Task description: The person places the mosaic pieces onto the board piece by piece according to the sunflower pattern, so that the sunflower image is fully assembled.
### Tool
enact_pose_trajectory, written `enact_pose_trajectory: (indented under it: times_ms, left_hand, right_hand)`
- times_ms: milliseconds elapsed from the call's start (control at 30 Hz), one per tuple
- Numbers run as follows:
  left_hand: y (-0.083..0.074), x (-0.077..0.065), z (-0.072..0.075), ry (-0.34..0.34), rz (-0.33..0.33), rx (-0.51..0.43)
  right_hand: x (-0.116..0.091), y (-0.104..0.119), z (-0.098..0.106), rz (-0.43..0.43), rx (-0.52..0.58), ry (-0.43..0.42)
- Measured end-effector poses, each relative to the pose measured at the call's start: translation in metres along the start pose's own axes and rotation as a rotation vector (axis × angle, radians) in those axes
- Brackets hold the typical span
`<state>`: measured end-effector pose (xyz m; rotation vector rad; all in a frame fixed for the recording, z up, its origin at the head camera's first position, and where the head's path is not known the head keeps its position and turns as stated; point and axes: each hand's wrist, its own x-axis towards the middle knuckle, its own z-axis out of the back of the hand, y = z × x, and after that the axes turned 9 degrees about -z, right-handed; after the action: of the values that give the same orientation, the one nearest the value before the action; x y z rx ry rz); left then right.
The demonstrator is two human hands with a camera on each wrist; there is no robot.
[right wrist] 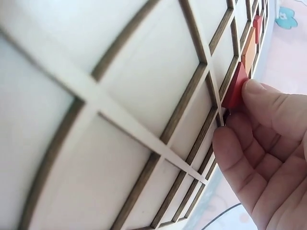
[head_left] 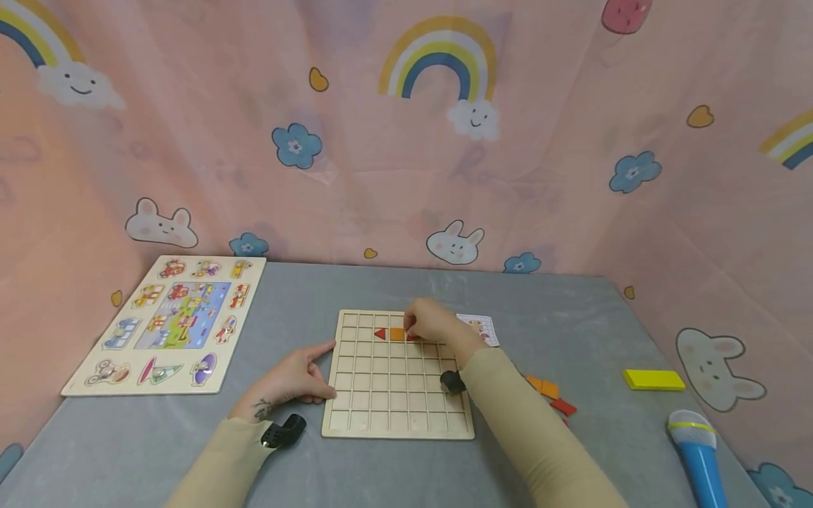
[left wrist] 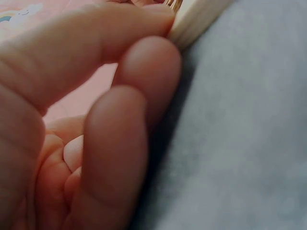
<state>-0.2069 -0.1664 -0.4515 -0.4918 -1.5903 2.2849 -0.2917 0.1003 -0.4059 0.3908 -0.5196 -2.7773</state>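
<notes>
A pale wooden grid board (head_left: 375, 381) lies on the grey table. My left hand (head_left: 293, 375) is at its left side, index finger and thumb spread and touching the edge. In the left wrist view, the other fingers (left wrist: 115, 143) bend beside the board's edge (left wrist: 196, 21). Over the board's upper rows, my right hand (head_left: 437, 323) pinches a red triangle (right wrist: 235, 88), which sits at a grid cell with the thumb on it. Left of it, an orange square (head_left: 396, 334) and another red triangle (head_left: 380, 334) fill cells in the same row.
Loose orange pieces (head_left: 543, 386) and red pieces (head_left: 563, 407) lie right of the board, partly behind the right sleeve. A printed card (head_left: 480, 328) is behind the right forearm. A picture puzzle board (head_left: 146, 374) lies left; a yellow block (head_left: 654, 380) and toy microphone (head_left: 701, 458) lie right.
</notes>
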Motion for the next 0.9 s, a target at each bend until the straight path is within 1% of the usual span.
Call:
enact_pose_trajectory:
  times_ms: [267,367,500,600,767,833,900]
  left_hand:
    - [0.000,0.000,0.000,-0.007,0.004,0.001]
    - [0.001,0.000,0.000,-0.005,0.004,-0.002]
    - [0.001,0.001,-0.001,0.003,-0.002,-0.009]
    - [0.001,0.001,-0.002,0.012,-0.008,-0.014]
    - [0.000,0.001,-0.001,0.016,-0.002,-0.015]
    - [0.000,0.000,0.000,0.012,0.007,-0.013]
    - [-0.001,0.001,0.000,0.010,0.011,-0.010]
  right_hand:
    - [0.003,0.000,-0.004,-0.015,0.018,-0.013]
    - [0.004,-0.002,-0.006,0.001,0.021,-0.023]
    - [-0.003,-0.006,-0.001,-0.008,0.066,-0.033]
    - [-0.016,-0.012,0.011,-0.046,0.116,-0.059]
    - [-0.047,-0.034,0.033,-0.043,0.160,-0.128]
    - [-0.061,-0.047,0.038,-0.032,0.153,-0.155]
    - [-0.075,-0.062,0.040,-0.036,0.117,-0.186]
